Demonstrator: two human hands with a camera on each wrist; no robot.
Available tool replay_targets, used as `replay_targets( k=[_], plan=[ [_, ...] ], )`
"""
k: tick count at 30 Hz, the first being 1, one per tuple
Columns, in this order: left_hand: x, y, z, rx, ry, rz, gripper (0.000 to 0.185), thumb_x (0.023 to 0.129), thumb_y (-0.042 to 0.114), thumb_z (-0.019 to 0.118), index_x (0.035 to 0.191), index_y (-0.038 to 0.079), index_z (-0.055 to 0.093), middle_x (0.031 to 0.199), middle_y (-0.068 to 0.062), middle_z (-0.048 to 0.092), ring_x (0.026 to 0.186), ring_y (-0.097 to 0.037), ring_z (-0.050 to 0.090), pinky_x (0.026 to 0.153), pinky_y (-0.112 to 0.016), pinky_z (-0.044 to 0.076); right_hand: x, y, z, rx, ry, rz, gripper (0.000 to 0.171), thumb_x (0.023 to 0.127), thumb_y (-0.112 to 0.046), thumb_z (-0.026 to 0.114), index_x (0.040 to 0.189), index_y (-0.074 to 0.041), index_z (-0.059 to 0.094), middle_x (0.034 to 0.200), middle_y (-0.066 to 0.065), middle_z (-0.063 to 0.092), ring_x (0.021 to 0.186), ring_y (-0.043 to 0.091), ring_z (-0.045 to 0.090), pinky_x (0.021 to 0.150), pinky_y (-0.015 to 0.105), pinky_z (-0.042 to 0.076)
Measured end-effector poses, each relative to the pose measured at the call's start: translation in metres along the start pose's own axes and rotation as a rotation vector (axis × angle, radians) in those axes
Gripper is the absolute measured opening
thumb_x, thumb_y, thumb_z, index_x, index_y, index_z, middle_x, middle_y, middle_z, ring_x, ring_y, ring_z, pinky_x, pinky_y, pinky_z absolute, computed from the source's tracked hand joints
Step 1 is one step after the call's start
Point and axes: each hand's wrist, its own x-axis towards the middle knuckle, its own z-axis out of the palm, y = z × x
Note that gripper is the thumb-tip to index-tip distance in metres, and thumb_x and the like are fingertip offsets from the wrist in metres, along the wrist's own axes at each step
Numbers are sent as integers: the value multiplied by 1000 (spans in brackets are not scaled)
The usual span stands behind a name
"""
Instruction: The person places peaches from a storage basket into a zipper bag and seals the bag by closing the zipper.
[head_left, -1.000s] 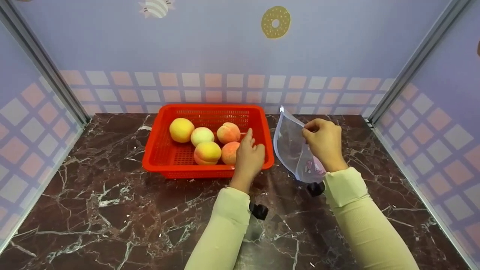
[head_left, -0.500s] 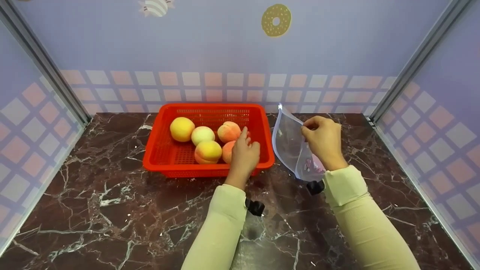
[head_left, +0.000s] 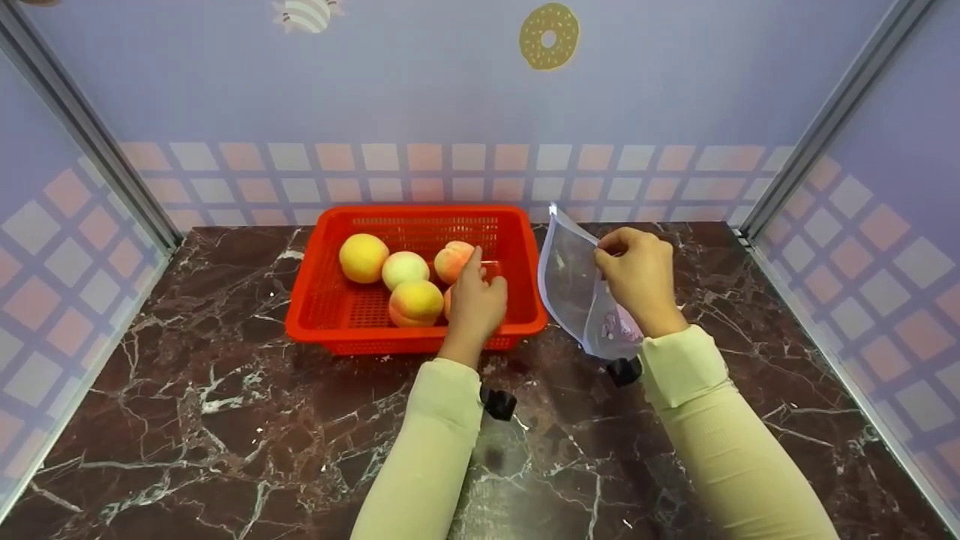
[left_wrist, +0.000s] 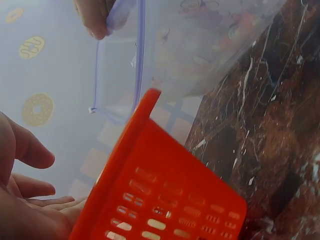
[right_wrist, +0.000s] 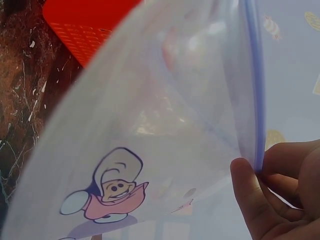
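Note:
My left hand (head_left: pixel 477 306) reaches over the front rim of the red plastic basket (head_left: pixel 346 337), its fingers loosely extended above the peaches at the right. A pink-orange peach (head_left: pixel 450 261) lies just past the fingertips, and another beneath the hand is mostly hidden. Yellow and pale peaches, such as the yellow one (head_left: pixel 364 259), fill the basket's left and middle. In the left wrist view, the fingers (left_wrist: pixel 37 187) are spread apart behind the rim. My right hand (head_left: pixel 641 277) pinches the top edge of a clear zip bag (head_left: pixel 574 281). Its mouth gapes toward the basket; a cartoon figure (right_wrist: pixel 117 187) is printed on it.
Basket and bag are on a dark red marbled tabletop (head_left: pixel 225 450). A patterned back wall (head_left: pixel 420 90) rises right behind the basket, with side panels (head_left: pixel 885 247) at left and right. Metal posts (head_left: pixel 825 112) mark the corners.
My left hand has moved left across the basket, from its right side to over the front right peach. The right hand and bag have shifted slightly left, the bag still pinched.

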Motion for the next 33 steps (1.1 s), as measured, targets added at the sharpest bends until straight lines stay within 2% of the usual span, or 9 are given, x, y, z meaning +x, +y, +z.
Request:
replay_targets(
  k=[7, 17, 24, 33],
  plan=[
    [6, -1, -2, 7, 0, 20, 64, 92, 19, 51, 153, 13, 30, 149, -11, 44, 135, -24, 46, 114, -42, 34, 0, -1, -1, -13, -2, -8, 13, 85, -14, 66, 89, -5, 75, 80, 9, 74, 60, 19, 67, 51, 21, 47],
    [15, -5, -6, 51, -29, 52, 68, 92, 15, 50, 155, 13, 24, 157, -9, 31, 146, -23, 29, 120, -40, 23, -1, -2, 1, 3, -11, -26, 14, 84, -12, 66, 90, -3, 75, 80, 10, 74, 59, 19, 67, 52, 26, 49],
    [21, -7, -7, 105, -40, 79, 71, 90, 12, 51, 155, 11, 21, 158, -12, 27, 147, -24, 26, 120, -40, 23, -3, -4, 1, 20, -27, -20, 14, 86, -12, 66, 91, -3, 75, 82, 10, 74, 60, 19, 67, 50, 25, 49],
    [28, -8, -8, 230, -100, 14, 81, 90, 17, 57, 157, 15, 12, 160, -15, 18, 144, -30, 28, 117, -45, 29, -4, -5, 1, 31, -35, -11, 14, 86, -12, 66, 92, -2, 75, 84, 11, 74, 61, 20, 67, 50, 25, 50]
  ],
)
